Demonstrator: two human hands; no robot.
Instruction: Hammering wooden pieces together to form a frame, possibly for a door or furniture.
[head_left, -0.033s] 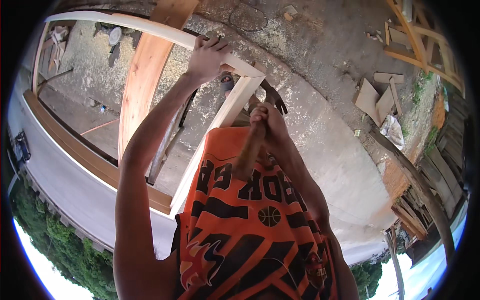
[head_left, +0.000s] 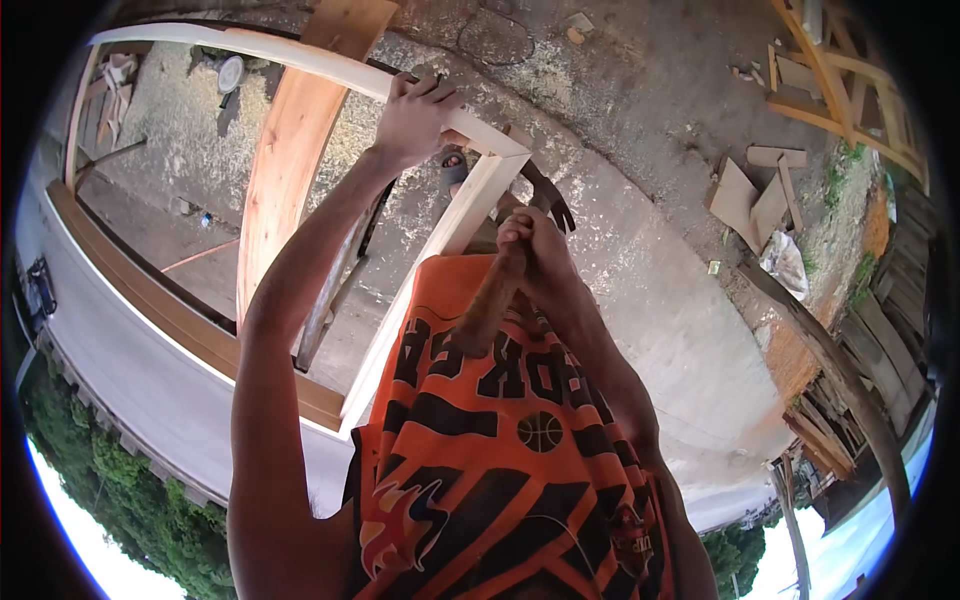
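Note:
My left hand (head_left: pixel 410 125) is wrapped over the far rail of a pale wooden frame (head_left: pixel 290 48), close to its right corner. The two boards of that corner meet at a mitred joint (head_left: pixel 510 152). My right hand (head_left: pixel 535 250) is closed around the wooden handle of a hammer (head_left: pixel 485 318), just on the near side of the corner. Its dark claw head (head_left: pixel 550 195) sits beyond my fist, beside the joint and apart from my left hand. The butt of the handle points back toward my orange and black jersey (head_left: pixel 480 420).
A wide plank (head_left: pixel 285 150) runs beneath the frame. Wood shavings lie on the concrete floor (head_left: pixel 640 260). Board offcuts (head_left: pixel 750 200) and a white sack (head_left: pixel 785 262) lie at the right, near a leaning post (head_left: pixel 830 350). A wooden structure (head_left: pixel 840 90) stands at the far right.
The butt of the hammer handle has shifted slightly to the left. My left hand and the frame stay in place.

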